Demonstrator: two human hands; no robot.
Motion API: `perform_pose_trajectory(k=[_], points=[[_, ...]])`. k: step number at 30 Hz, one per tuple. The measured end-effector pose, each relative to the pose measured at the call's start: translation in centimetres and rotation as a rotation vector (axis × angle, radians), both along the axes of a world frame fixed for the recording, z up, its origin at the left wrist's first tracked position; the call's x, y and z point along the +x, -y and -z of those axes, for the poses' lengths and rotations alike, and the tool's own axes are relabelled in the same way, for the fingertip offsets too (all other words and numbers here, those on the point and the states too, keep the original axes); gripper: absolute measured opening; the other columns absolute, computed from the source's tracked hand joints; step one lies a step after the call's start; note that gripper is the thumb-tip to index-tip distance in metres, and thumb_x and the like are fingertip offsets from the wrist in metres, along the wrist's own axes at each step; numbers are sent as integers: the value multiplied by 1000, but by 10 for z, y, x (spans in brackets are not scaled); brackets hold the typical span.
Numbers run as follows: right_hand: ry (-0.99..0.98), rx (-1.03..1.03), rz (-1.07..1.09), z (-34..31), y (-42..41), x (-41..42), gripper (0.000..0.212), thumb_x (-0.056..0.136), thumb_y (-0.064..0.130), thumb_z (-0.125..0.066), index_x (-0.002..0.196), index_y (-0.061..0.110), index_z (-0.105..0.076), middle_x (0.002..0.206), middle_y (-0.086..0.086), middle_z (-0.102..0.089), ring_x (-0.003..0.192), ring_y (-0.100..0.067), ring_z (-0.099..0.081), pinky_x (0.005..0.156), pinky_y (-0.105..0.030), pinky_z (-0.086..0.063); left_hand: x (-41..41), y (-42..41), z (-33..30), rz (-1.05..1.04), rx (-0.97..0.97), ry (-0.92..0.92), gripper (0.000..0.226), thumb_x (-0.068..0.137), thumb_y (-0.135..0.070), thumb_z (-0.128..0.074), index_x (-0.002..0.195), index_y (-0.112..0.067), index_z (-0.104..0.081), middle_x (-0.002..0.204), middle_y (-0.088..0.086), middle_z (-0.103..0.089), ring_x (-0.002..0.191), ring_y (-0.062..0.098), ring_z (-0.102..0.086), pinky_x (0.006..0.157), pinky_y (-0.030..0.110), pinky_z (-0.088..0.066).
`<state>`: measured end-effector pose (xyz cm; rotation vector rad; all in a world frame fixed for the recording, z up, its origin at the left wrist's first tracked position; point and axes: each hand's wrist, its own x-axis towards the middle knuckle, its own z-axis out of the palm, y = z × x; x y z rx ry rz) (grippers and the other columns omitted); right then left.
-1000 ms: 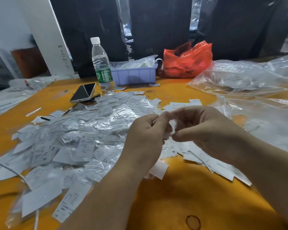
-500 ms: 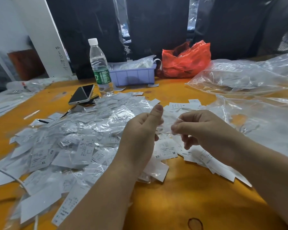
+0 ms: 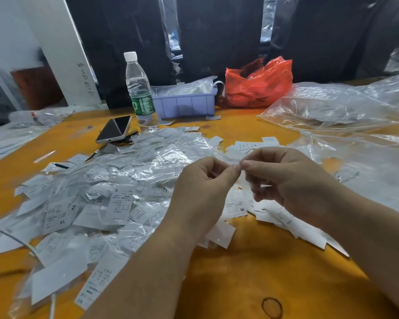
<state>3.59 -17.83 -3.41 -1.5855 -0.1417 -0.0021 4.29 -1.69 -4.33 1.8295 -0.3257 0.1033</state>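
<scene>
A big heap of white size labels in small clear sleeves point(image 3: 115, 194) covers the left and middle of the orange table point(image 3: 240, 279). Above its right edge my left hand point(image 3: 200, 194) and my right hand point(image 3: 290, 185) meet fingertip to fingertip. Both pinch one small clear plastic sleeve point(image 3: 245, 180) that hangs between them. Thumb and forefinger of each hand hold its top edge. A smaller stack of loose white labels point(image 3: 293, 224) lies under my right hand.
A water bottle point(image 3: 139, 93) stands at the back beside a phone point(image 3: 114, 130). Behind them are a lilac plastic bin point(image 3: 184, 103) and a red bag point(image 3: 258, 84). Large clear plastic bags point(image 3: 346, 107) fill the right side. A white cord point(image 3: 12, 238) crosses the near left.
My hands parted briefly with the left thumb raised, then came back together at the fingertips on the sleeve. The view shifted slightly.
</scene>
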Motion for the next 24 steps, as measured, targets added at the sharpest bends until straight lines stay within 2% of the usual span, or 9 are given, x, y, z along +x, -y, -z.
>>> perform_pose_trajectory(k=[3, 8, 13, 17, 22, 24], points=[[-31, 39, 79, 1, 1, 3, 8, 90, 7, -63, 84, 5, -68, 66, -7, -64, 58, -17, -60, 54, -26, -53, 3, -3, -1, -17, -41, -41, 21, 91, -35, -63, 77, -20, -69, 72, -2, -67, 62, 5, -59, 62, 28, -49], [-21, 113, 128, 1, 1, 3, 9, 93, 8, -59, 86, 3, -63, 68, -9, -70, 60, -19, -68, 54, -28, -56, 4, -2, 0, -29, -57, -51, 14, 90, -27, -63, 79, -21, -69, 69, -7, -67, 62, 5, -59, 61, 26, -49], [9, 142, 165, -1, 1, 3, 14, 95, 13, -57, 83, 5, -60, 66, -7, -67, 60, -19, -66, 54, -28, -55, 6, -3, 1, -11, -19, -98, 7, 86, -31, -67, 84, -25, -69, 75, -9, -68, 68, 5, -61, 65, 28, -51], [-32, 182, 139, -2, 0, 2, 18, 96, 14, -56, 80, 4, -59, 68, -8, -65, 64, -22, -64, 57, -32, -58, 4, 1, 5, 19, 76, -155, 25, 76, -43, -79, 93, -31, -65, 89, -9, -66, 79, 8, -67, 69, 28, -57], [-86, 230, 70, -2, -2, 2, 21, 95, 12, -55, 75, 7, -60, 73, -10, -63, 65, -22, -62, 65, -38, -58, 4, 3, 7, -10, 64, -125, 17, 81, -25, -77, 92, -29, -64, 84, -4, -67, 63, 10, -70, 52, 14, -50], [-64, 240, 81, -2, -2, 2, 21, 95, 13, -55, 75, 9, -59, 76, -9, -63, 71, -21, -61, 66, -36, -56, 5, 2, 6, -16, 13, -119, 15, 84, -17, -74, 92, -25, -65, 84, -1, -67, 63, 12, -71, 56, 19, -54]])
